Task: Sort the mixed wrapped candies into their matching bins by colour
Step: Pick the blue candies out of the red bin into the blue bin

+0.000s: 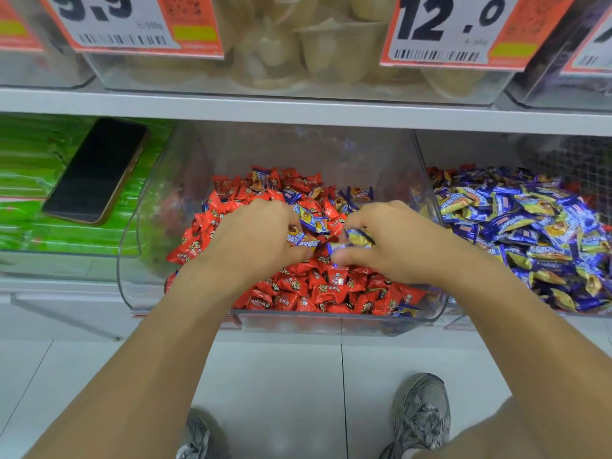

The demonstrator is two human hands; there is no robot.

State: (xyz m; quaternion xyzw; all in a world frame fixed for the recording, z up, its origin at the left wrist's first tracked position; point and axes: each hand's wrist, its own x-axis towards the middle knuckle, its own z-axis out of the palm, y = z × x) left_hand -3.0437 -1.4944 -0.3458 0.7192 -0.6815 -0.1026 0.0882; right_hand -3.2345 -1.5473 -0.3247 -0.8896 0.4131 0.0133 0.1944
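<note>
Blue bin [430,207]: mostly blue candies, a few red at its far left corner.
Red bin [331,321]: mostly red candies [311,286]; blue strays left mid-pile and at the front rim, so sorting looks unfinished.
Left hand [255,236]: fingers curled, gripping blue candies [303,240].
Right hand [394,243]: fingers pinching a blue candy [359,236].

The left price tag [132,21] reads "9.9", the right price tag [463,28] "12.0"; candy wrapper print is illegible.
</note>
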